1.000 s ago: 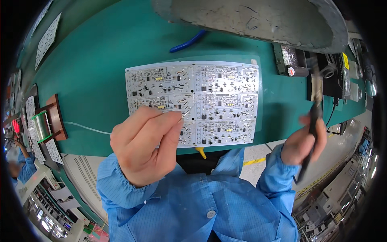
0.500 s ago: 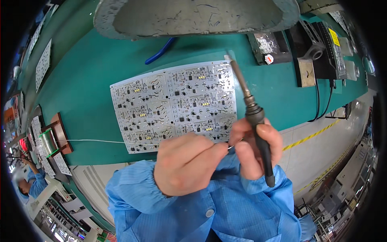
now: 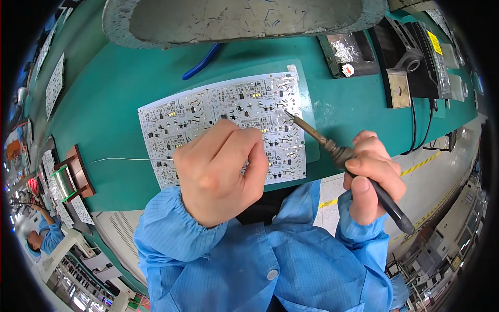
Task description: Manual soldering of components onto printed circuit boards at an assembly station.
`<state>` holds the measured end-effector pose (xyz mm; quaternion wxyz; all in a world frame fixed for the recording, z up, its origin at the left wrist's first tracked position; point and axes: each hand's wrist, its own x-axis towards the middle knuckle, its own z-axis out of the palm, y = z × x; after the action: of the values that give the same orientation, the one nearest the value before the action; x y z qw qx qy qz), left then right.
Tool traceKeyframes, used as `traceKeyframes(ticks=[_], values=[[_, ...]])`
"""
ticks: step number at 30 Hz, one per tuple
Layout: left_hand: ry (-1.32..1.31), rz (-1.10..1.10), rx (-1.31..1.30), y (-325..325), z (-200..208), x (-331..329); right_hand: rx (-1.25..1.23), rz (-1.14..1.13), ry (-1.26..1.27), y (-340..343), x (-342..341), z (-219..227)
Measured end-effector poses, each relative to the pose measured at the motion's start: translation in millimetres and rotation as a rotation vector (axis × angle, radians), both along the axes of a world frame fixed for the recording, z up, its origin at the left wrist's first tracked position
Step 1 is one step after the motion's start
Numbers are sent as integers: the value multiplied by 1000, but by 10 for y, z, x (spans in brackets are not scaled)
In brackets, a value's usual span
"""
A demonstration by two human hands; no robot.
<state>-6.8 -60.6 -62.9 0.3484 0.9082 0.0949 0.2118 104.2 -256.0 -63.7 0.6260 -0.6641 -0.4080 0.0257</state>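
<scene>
While the right hand (image 3: 373, 179) has its fingers wrapped snug round a soldering iron (image 3: 340, 154), tip over the circuit board panel (image 3: 228, 106) on the green worktop (image 3: 114, 119), left hand's (image 3: 221, 174) fingers curled in on a thin wire (image 3: 135, 159), trailing off left

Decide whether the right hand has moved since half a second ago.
Yes: the right hand has moved rightward, farther from the green-rimmed spool at the left.

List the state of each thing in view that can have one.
Left hand, curled, holding thin wire.
Right hand, closed around soldering iron.
Soldering iron, slanted, tip over circuit board, contact unclear.
Thin wire, slightly curved, extending leftward.
Circuit board, lying flat, partly covered by left hand.
Spool, seated in brown stand.
Blue handle, partly hidden.
</scene>
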Motion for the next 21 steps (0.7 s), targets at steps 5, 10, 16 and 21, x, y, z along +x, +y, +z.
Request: traceKeyframes(ticks=[5,10,16,21], values=[[-9,42,27,0,-80,35,-25,21,28,8,30,-15],[35,18,-22,-6,-45,41,-1,25,62,33,48,-79],[25,16,-4,-12,-60,61,20,31,159,11,76,-81],[2,40,44,-21,-104,60,37,34,145,26,106,-108]])
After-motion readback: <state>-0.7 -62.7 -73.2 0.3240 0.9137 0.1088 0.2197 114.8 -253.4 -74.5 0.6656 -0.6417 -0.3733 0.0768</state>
